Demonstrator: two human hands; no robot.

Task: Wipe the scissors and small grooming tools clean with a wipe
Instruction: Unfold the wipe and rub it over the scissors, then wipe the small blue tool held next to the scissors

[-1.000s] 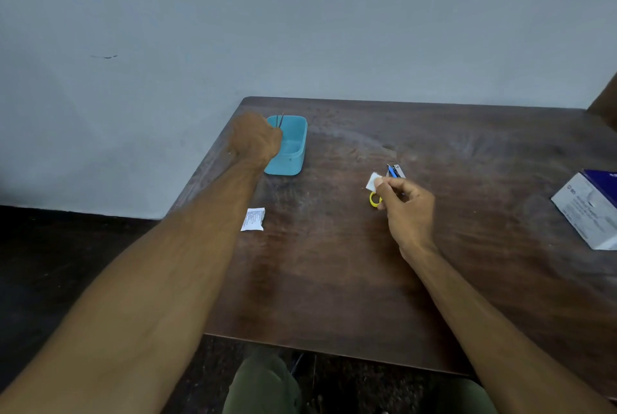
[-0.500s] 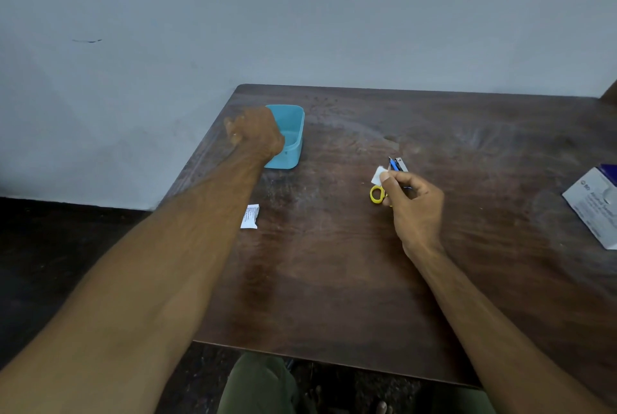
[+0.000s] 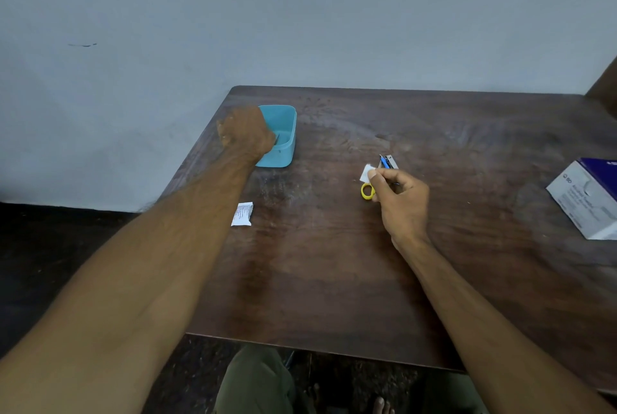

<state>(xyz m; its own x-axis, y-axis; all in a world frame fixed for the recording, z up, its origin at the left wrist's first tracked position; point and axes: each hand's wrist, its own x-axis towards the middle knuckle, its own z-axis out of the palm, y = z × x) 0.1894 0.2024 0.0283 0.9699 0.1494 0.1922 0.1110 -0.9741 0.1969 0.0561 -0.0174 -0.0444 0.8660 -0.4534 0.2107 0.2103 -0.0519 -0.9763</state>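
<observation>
Much was hidden. The left hand (image 3: 245,133), in the upper left-centre of the frame, covered the near left corner of the one blue tub (image 3: 283,133); its fingers curled down out of sight, and only a thin dark sliver (image 3: 276,137) showed at its edge over the tub, too small to name, so whether the hand pinched it could not be told. At centre right, the right hand (image 3: 399,200) had its fingers curled, its thumb and forefinger pinching a small white wipe (image 3: 366,173). That hand lay over the scissors (image 3: 367,192), of which only one yellow finger loop showed just left of the knuckles; the blades were hidden. Just above the hand lay a small cluster of grooming tools (image 3: 388,162), a blue piece and a silvery one, though their exact count was hard to make out. One torn white sachet (image 3: 242,214) lay on the brown table (image 3: 334,280) below the tub. One white and purple box (image 3: 589,200) was cut off by the right edge, its print blurred.
</observation>
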